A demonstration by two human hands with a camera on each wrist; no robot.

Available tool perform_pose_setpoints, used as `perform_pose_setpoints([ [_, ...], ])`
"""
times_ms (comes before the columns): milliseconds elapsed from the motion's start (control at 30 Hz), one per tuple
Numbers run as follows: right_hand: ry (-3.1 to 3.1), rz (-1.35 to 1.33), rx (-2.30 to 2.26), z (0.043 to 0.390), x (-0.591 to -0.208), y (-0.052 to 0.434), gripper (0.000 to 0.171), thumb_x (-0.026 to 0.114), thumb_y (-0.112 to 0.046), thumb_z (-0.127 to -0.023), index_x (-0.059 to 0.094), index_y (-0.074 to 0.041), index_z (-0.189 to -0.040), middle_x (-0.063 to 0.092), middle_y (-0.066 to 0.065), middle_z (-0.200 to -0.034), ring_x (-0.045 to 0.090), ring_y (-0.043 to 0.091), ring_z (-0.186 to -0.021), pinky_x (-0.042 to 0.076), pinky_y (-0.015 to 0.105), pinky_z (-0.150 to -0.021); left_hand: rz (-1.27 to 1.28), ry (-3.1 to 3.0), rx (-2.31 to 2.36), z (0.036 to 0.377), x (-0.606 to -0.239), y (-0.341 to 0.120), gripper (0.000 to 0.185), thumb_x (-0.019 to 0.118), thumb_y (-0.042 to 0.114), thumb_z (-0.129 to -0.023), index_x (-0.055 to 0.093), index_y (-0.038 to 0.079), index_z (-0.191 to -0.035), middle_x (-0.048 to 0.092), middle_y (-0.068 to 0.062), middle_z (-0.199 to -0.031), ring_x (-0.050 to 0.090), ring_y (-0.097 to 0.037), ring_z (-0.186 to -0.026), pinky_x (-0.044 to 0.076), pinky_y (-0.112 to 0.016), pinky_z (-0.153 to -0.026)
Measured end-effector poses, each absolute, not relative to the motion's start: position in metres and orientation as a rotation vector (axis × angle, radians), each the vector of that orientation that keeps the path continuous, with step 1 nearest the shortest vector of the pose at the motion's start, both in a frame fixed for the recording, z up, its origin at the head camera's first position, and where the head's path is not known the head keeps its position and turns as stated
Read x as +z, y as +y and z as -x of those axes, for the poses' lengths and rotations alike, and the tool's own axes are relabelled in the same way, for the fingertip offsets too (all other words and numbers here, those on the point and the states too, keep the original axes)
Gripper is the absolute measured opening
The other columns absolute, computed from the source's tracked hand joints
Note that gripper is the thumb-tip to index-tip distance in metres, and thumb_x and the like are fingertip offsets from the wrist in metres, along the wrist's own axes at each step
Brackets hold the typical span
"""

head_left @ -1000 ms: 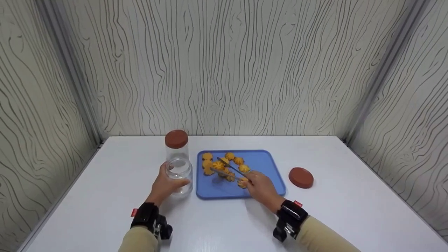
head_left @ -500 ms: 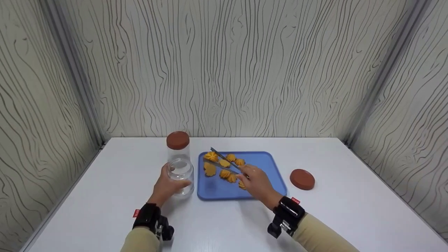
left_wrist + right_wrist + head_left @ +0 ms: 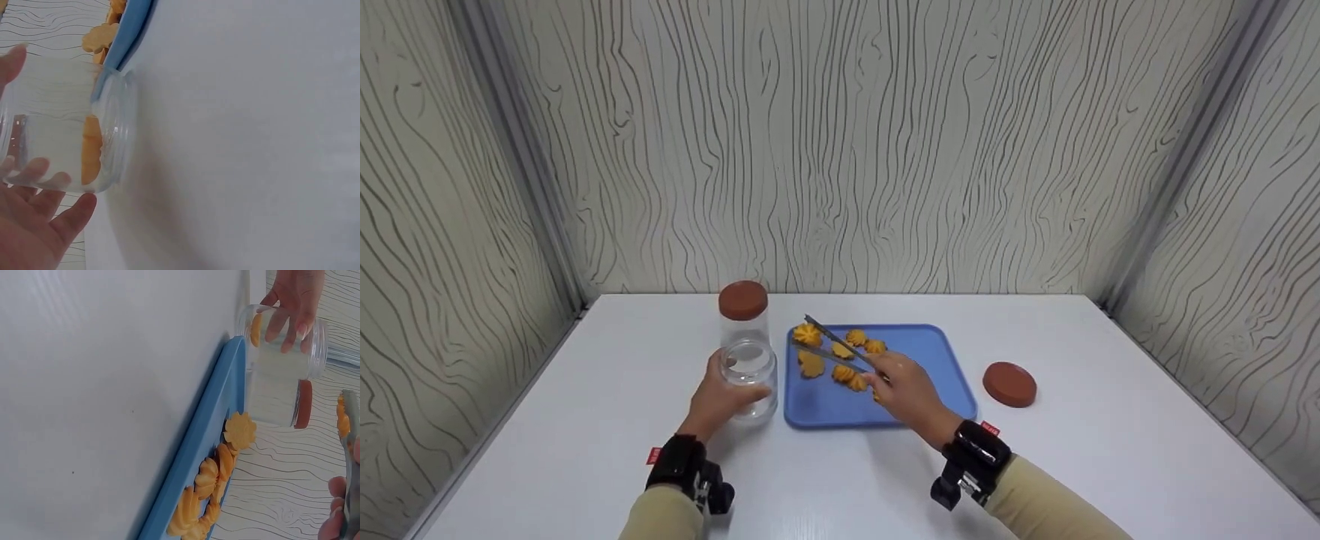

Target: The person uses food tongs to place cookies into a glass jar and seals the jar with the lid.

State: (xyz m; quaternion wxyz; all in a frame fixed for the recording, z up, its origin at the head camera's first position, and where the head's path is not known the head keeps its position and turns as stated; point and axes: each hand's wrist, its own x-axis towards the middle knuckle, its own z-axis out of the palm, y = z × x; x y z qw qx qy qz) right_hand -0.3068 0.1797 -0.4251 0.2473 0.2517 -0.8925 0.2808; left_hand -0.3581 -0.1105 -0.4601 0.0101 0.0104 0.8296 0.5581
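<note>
My left hand [image 3: 720,394] grips a clear, lidless jar [image 3: 750,405], thumb on one side and fingers on the other. At the jar's bottom, the left wrist view shows an orange-yellow cookie [image 3: 91,149]. My right hand [image 3: 909,390] holds metal tongs [image 3: 840,341] over the blue tray's left part. Between the tong tips is a ridged cookie [image 3: 808,334], also visible against the tongs [image 3: 351,464] in the right wrist view. Several flower-shaped cookies [image 3: 811,365] lie on the blue tray [image 3: 915,345], some partly hidden by the tongs and right hand.
A second clear jar with a brown-red lid [image 3: 743,300] stands just behind the held jar. Right of the tray, a loose brown-red lid [image 3: 1009,384] lies on the white table [image 3: 840,480]. A wood-patterned wall [image 3: 840,150] rises behind the table.
The right hand has carried the tongs and cookie from the tray's middle to its back left corner, slowing in the last half second. The left hand and jar stay nearly still.
</note>
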Motion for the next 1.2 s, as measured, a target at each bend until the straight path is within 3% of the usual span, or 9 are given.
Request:
perform_pose_setpoints([
  [267, -2.427, -0.690, 0.755, 0.307, -0.424, 0.170, 0.021, 0.065, -0.007, -0.092, 0.068, 0.007, -0.108, 0.057, 0.004, -0.080, 0.046, 0.014, -0.067, 0.038, 0.028, -0.060, -0.017, 2.562, 1.763, 0.358, -0.460, -0.108, 0.102, 0.083, 0.026, -0.076, 0.017, 0.004, -0.151, 0.036, -0.025, -0.147, 0.036, -0.041, -0.134, 0.029, -0.057, -0.108],
  [500, -2.461, -0.726, 0.842, 0.305, -0.423, 0.161, 0.025, 0.058, -0.014, -0.097, 0.066, 0.005, -0.112, 0.064, 0.009, -0.093, 0.061, 0.024, -0.087, 0.050, 0.039, -0.077, -0.046, 2.605, 1.745, 0.358, -0.463, -0.112, 0.105, 0.085, 0.028, -0.074, 0.017, 0.003, -0.151, 0.038, -0.026, -0.146, 0.037, -0.042, -0.132, 0.031, -0.057, -0.107],
  [633, -2.406, -0.746, 0.841, 0.306, -0.425, 0.155, 0.024, 0.062, -0.014, -0.095, 0.068, 0.005, -0.108, 0.066, 0.009, -0.091, 0.060, 0.022, -0.080, 0.050, 0.037, -0.071, -0.038, 2.579, 1.771, 0.358, -0.464, -0.110, 0.104, 0.084, 0.027, -0.075, 0.018, 0.004, -0.151, 0.037, -0.026, -0.146, 0.037, -0.042, -0.133, 0.031, -0.057, -0.107],
  [767, -2.397, -0.760, 0.879, 0.307, -0.426, 0.149, 0.027, 0.062, -0.015, -0.095, 0.067, 0.007, -0.110, 0.064, 0.007, -0.086, 0.048, 0.014, -0.069, 0.039, 0.027, -0.060, -0.033, 2.571, 1.785, 0.358, -0.464, -0.109, 0.103, 0.084, 0.027, -0.075, 0.018, 0.004, -0.151, 0.038, -0.026, -0.146, 0.038, -0.042, -0.132, 0.032, -0.057, -0.107],
  [1033, -2.441, -0.767, 0.949, 0.306, -0.426, 0.135, 0.030, 0.061, -0.014, -0.096, 0.065, 0.008, -0.116, 0.062, 0.006, -0.086, 0.044, 0.009, -0.065, 0.037, 0.023, -0.058, 0.002, 2.585, 1.750, 0.360, -0.464, -0.107, 0.105, 0.084, 0.028, -0.074, 0.017, 0.006, -0.152, 0.036, -0.025, -0.148, 0.038, -0.043, -0.132, 0.033, -0.057, -0.106],
  [1200, -2.437, -0.790, 0.961, 0.307, -0.429, 0.127, 0.028, 0.060, -0.016, -0.097, 0.066, 0.007, -0.113, 0.059, 0.004, -0.083, 0.042, 0.009, -0.065, 0.035, 0.024, -0.058, 0.002, 2.580, 1.751, 0.360, -0.464, -0.107, 0.105, 0.084, 0.027, -0.074, 0.016, 0.006, -0.152, 0.037, -0.026, -0.147, 0.039, -0.043, -0.131, 0.032, -0.058, -0.105],
])
